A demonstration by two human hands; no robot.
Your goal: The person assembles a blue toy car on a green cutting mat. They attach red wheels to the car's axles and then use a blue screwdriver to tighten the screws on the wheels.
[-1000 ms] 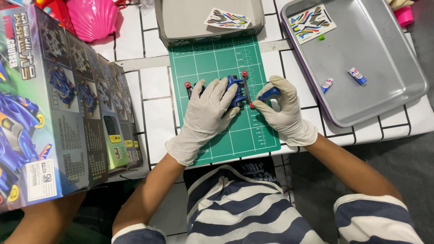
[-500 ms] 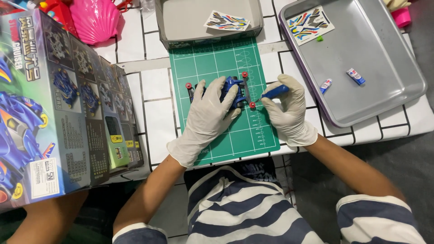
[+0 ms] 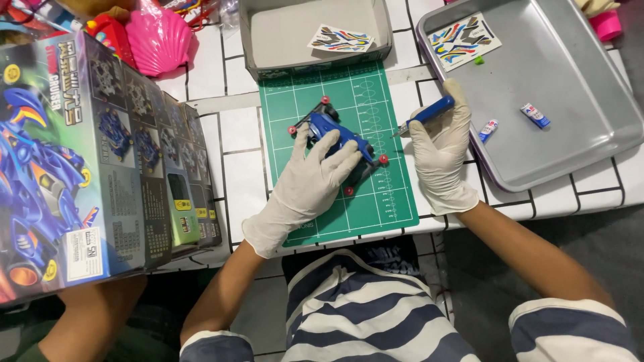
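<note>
One camera only, worn on my head, facing almost straight down over my striped shirt onto the white tiled desk [image 3: 238, 131]. It sits close, at arm's reach. My forearms enter from the bottom edge; the green cutting mat [image 3: 396, 201] lies centre frame.

Under my left hand [image 3: 312, 184] lies the small blue toy car [image 3: 342, 142], red hubs showing, angled across; my right hand [image 3: 441, 157] grips a blue-handled screwdriver [image 3: 424, 115] just beside it.

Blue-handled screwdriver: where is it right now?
Head view, right of centre: the blue-handled screwdriver is in the right hand, between the green cutting mat and the metal tray.
</note>
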